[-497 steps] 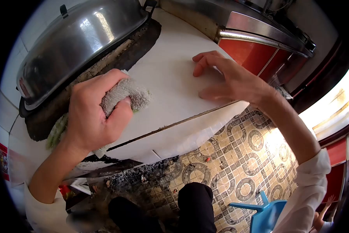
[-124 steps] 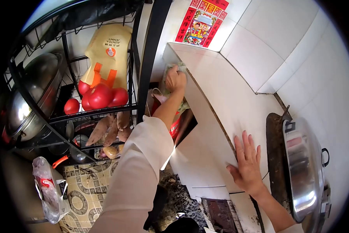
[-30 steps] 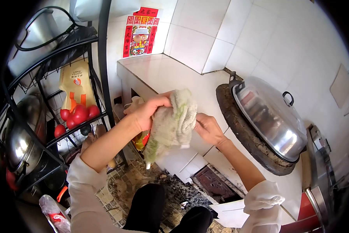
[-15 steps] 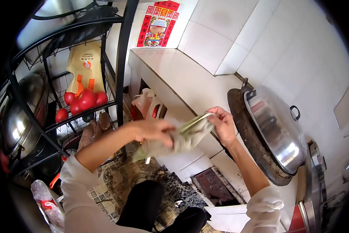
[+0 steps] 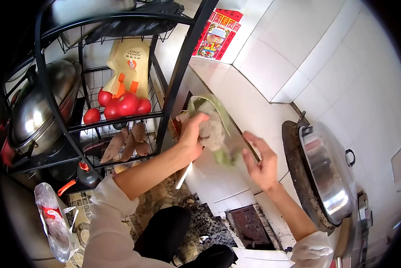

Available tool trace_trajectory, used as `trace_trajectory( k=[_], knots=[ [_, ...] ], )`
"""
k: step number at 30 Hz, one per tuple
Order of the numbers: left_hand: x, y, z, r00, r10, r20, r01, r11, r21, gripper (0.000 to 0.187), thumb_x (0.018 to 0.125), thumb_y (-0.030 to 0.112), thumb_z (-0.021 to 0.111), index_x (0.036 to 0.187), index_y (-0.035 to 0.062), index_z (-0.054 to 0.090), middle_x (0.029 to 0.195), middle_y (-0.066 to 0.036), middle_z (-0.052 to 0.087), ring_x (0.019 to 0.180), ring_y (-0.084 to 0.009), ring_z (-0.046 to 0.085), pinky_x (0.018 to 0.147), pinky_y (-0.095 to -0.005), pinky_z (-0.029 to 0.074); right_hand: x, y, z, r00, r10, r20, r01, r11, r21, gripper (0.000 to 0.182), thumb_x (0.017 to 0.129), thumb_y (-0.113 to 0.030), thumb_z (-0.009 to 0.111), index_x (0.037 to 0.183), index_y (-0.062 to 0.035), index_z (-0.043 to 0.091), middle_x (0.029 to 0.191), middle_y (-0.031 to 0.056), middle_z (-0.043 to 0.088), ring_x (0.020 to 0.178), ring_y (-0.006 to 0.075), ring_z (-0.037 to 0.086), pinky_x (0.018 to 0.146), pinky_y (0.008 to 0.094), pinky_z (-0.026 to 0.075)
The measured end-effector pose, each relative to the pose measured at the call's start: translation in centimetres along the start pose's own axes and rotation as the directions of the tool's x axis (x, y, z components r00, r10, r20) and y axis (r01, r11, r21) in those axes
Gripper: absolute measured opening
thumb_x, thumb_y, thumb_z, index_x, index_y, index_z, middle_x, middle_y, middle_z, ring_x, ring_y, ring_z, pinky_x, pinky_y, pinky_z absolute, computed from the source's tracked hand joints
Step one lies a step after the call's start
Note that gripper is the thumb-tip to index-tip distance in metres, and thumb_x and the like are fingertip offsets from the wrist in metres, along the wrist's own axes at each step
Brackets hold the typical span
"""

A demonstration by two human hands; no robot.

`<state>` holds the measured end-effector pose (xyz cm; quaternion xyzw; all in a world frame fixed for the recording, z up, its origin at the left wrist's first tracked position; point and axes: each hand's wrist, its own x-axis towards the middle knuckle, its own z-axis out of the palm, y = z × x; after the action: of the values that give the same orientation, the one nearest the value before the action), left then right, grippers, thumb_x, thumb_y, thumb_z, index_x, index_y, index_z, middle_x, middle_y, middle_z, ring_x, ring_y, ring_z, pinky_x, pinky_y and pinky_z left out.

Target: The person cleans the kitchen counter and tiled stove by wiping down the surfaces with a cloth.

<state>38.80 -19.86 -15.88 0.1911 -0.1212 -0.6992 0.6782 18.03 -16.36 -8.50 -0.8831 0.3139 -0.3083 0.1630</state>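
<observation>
A worn greyish cloth with green edges hangs in the air in front of the tiled counter, its lower end blurred. My left hand is closed round its left side, thumb on top. To the right of the cloth, my right hand is apart from it, fingers spread and holding nothing. Below the cloth, a white stick-like thing shows; what it belongs to is hidden.
A black rack at left holds tomatoes, sweet potatoes and a lidded pan. A domed metal lid covers the stove at right. Below is a rusty stove door. A plastic bag stands at lower left.
My right hand has let go of the cloth and moved down, opening. My left hand now grips the cloth, which has shifted up. The view has swung left.
</observation>
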Motion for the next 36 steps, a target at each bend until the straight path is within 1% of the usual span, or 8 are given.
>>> trace_trajectory(
  k=[3,9,11,15,19,21,26,36],
  knots=[
    [2.0,0.0,-0.4,0.966,0.237,-0.098,-0.203,0.94,0.276,0.038,0.073,0.013,0.062,0.11,0.006,0.056,0.104,-0.006,0.06,0.098,-0.0198,0.058,0.08,-0.0398,0.051,0.0,4.3,-1.2,0.995,0.091,0.027,-0.069,0.886,-0.459,0.084,0.077,-0.021,0.072,0.146,-0.0033,0.027,0.152,0.0212,0.024,0.137,0.0363,0.03,0.111,0.0455,0.026],
    [7.5,-4.5,-0.7,0.889,0.41,-0.205,-0.097,0.605,0.79,0.043,0.078,0.028,0.062,0.115,0.0062,0.054,0.111,-0.011,0.059,0.099,-0.0235,0.058,0.081,-0.0409,0.05,-0.4,5.3,-0.4,0.932,0.255,0.26,-0.041,0.782,-0.622,0.097,0.074,-0.017,0.073,0.151,-0.0079,0.015,0.156,0.0158,0.016,0.144,0.0332,0.018,0.116,0.0499,0.014],
    [6.7,-2.5,1.3,0.939,0.34,-0.045,-0.102,0.403,0.91,0.076,0.085,0.042,0.055,0.144,0.0052,0.025,0.136,-0.025,0.043,0.12,-0.0401,0.048,0.1,-0.0431,0.04,0.1,5.8,-1.0,0.915,0.231,0.33,0.014,0.8,-0.599,0.097,0.072,-0.015,0.074,0.151,-0.0099,0.017,0.157,0.0132,0.017,0.144,0.0323,0.019,0.116,0.0501,0.013],
    [13.1,0.8,1.0,0.908,0.402,-0.114,-0.205,0.667,0.716,0.069,0.09,0.038,0.049,0.146,0.0098,0.021,0.143,-0.025,0.039,0.123,-0.039,0.048,0.099,-0.0469,0.041,0.7,6.9,-1.3,0.911,0.195,0.364,0.051,0.821,-0.569,0.098,0.071,-0.012,0.074,0.152,-0.0148,0.017,0.157,0.0073,0.019,0.145,0.0285,0.019,0.116,0.0508,0.01],
    [19.5,1.6,-0.4,0.784,0.595,-0.177,-0.267,0.581,0.769,0.051,0.089,0.025,0.051,0.137,0.0128,0.037,0.126,-0.014,0.049,0.106,-0.0258,0.055,0.074,-0.0359,0.053,0.6,6.7,-1.1,0.916,0.211,0.341,0.036,0.803,-0.595,0.098,0.073,-0.01,0.072,0.152,-0.0163,0.015,0.158,0.0038,0.018,0.145,0.0267,0.018,0.117,0.0513,0.01],
    [17.9,0.3,-0.6,0.92,0.362,-0.15,-0.117,0.62,0.776,0.041,0.085,0.02,0.05,0.125,0.0081,0.046,0.117,-0.014,0.053,0.099,-0.0257,0.056,0.072,-0.0387,0.051,0.6,6.5,-1.2,0.912,0.219,0.348,0.032,0.806,-0.591,0.099,0.072,-0.01,0.072,0.152,-0.0164,0.014,0.158,0.004,0.018,0.145,0.0268,0.018,0.117,0.0517,0.01],
    [11.0,-5.2,1.4,0.879,0.474,-0.056,-0.093,0.285,0.954,0.041,0.085,0.02,0.047,0.118,-0.0042,0.049,0.125,-0.027,0.052,0.108,-0.0381,0.055,0.094,-0.0443,0.041,0.7,6.6,-1.1,0.91,0.231,0.345,0.014,0.813,-0.582,0.099,0.072,-0.009,0.072,0.152,-0.0164,0.014,0.158,0.0043,0.018,0.145,0.0273,0.016,0.116,0.0538,0.01],
    [21.2,5.0,1.8,0.728,0.56,-0.395,-0.179,0.712,0.679,0.042,0.079,0.016,0.045,0.108,-0.0105,0.059,0.117,-0.031,0.059,0.11,-0.0426,0.057,0.091,-0.0449,0.047,0.8,6.7,-1.3,0.91,0.207,0.358,0.022,0.84,-0.542,0.095,0.074,-0.009,0.07,0.152,-0.0135,0.015,0.157,0.0074,0.019,0.145,0.03,0.017,0.115,0.0559,0.011]
  ],
)
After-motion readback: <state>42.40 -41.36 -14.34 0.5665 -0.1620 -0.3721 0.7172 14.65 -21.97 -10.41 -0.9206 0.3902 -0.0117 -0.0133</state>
